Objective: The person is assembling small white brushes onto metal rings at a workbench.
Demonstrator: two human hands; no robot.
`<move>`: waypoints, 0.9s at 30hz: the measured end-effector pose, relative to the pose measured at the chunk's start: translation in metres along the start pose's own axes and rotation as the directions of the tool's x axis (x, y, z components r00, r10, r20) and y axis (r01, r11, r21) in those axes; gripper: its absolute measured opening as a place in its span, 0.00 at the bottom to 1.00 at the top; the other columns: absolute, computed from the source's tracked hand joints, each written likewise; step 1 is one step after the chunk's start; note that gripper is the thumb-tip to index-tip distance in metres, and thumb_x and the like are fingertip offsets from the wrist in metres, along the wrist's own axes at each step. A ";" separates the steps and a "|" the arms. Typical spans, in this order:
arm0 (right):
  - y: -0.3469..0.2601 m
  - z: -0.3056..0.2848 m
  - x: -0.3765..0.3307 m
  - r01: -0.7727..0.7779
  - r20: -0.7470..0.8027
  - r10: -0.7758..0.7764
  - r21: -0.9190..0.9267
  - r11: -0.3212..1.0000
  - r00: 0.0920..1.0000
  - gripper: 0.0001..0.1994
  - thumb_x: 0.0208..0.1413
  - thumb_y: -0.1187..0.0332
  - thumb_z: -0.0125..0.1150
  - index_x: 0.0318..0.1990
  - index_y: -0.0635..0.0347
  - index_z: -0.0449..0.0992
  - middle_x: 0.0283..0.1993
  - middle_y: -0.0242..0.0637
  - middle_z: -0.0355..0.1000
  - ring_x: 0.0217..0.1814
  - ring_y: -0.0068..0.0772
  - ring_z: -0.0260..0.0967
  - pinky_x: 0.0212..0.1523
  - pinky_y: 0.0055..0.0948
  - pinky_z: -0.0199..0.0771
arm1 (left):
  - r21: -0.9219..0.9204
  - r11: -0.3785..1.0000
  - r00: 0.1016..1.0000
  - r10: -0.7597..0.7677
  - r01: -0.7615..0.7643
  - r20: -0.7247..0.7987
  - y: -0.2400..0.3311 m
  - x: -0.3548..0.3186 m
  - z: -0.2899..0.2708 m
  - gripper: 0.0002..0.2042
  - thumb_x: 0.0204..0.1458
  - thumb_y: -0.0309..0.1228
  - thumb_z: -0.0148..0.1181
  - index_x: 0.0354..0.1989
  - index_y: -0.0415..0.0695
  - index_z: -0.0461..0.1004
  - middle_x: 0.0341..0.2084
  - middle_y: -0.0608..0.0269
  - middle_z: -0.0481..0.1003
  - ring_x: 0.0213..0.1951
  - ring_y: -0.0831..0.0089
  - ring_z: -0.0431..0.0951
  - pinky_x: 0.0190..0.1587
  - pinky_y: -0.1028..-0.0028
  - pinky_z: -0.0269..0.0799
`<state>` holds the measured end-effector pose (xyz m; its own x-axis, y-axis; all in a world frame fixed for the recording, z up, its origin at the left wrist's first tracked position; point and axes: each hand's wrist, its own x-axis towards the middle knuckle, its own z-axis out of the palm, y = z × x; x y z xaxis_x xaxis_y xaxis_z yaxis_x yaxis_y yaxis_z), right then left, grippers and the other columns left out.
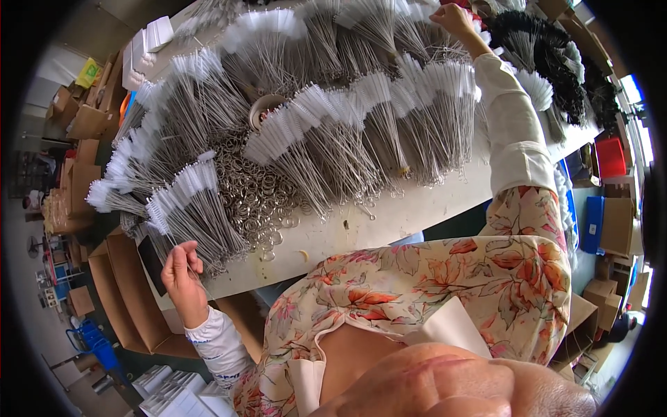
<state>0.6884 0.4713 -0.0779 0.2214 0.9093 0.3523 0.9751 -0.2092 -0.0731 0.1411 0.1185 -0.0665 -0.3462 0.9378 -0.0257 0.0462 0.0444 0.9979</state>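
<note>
**Hands spread wide across heaped wire brushes**

The left hand (pixel 182 272) sat at the near edge of the table (pixel 389 219), fingers curled and pinched on the wire stems of the nearest brush bundle (pixel 191 208), whose white bristle tips fanned away from that hand. The right hand (pixel 453 19) was stretched far out, arm nearly straight, and rested on the far brush heap (pixel 389 28); its fingers looked bent into the bristles, but whether they gripped anything could not be told from this angle.

Between the two hands lay many more bundles in overlapping fans, and just beyond the left hand a loose pile of metal rings (pixel 260 198) spilled toward the table edge. A roll of tape (pixel 264 108) sat half buried among the stems, well beyond the rings. Past the right hand, black brushes (pixel 549 62) were heaped. Below the left hand stood an open carton (pixel 128 292).

Several things could have gone wrong from here. The bundle under the left hand overhung the edge, so a careless tug might have sent stems sliding off toward the carton or floor. Rings near the edge could have been swept off by the sleeve. With the right arm at full reach, dragging it back across the fans might have snagged stems and tangled sorted bundles. Stiff wire ends could also have pricked bare fingers.
</note>
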 end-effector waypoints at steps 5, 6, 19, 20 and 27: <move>0.004 0.092 0.037 -0.008 0.093 -0.001 0.099 0.995 0.996 0.18 0.37 0.55 0.64 0.36 0.52 0.79 0.32 0.43 0.75 0.36 0.45 0.74 0.41 0.41 0.72 | 0.069 0.993 0.989 -0.092 0.101 -0.114 0.001 -0.020 -0.007 0.15 0.60 0.36 0.48 0.32 0.36 0.74 0.20 0.71 0.66 0.19 0.88 0.58 0.19 0.85 0.51; 0.006 0.094 0.038 -0.044 0.138 0.025 0.137 0.990 0.990 0.15 0.37 0.56 0.62 0.33 0.51 0.79 0.32 0.43 0.76 0.38 0.45 0.74 0.43 0.39 0.72 | 0.099 0.987 0.986 -0.115 0.128 -0.125 -0.002 -0.025 -0.011 0.15 0.59 0.36 0.48 0.33 0.36 0.74 0.20 0.72 0.66 0.17 0.88 0.57 0.18 0.86 0.49; -0.049 -0.134 -0.079 0.297 -0.269 -0.330 0.954 0.037 0.905 0.06 0.58 0.70 0.47 0.33 0.59 0.71 0.29 0.30 0.70 0.31 0.18 0.67 0.30 0.19 0.67 | 0.061 0.984 0.962 0.148 -0.166 0.229 0.013 -0.009 0.067 0.10 0.59 0.29 0.46 0.37 0.35 0.71 0.20 0.65 0.70 0.18 0.82 0.68 0.20 0.83 0.64; -0.072 -0.140 -0.103 0.191 -0.211 -0.401 0.978 -0.089 0.891 0.07 0.59 0.69 0.46 0.34 0.59 0.70 0.32 0.30 0.69 0.35 0.19 0.67 0.33 0.20 0.68 | 0.008 0.974 0.939 0.214 -0.225 0.271 0.019 -0.006 0.082 0.08 0.58 0.26 0.47 0.39 0.35 0.71 0.21 0.65 0.70 0.19 0.81 0.69 0.21 0.82 0.65; -0.209 -0.125 -0.264 -0.451 0.240 -0.795 0.892 -0.046 0.556 0.13 0.60 0.62 0.49 0.46 0.60 0.69 0.41 0.33 0.71 0.46 0.27 0.69 0.46 0.30 0.72 | 0.027 0.754 0.724 0.619 -0.656 0.303 0.002 0.023 0.164 0.09 0.52 0.20 0.53 0.42 0.38 0.71 0.19 0.64 0.71 0.18 0.81 0.73 0.21 0.81 0.69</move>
<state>0.4250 0.2298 -0.0391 -0.6507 0.7587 0.0300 -0.1382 -0.0794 -0.9872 0.2870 0.1962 -0.0746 0.0618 0.8110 0.5818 0.2874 -0.5727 0.7677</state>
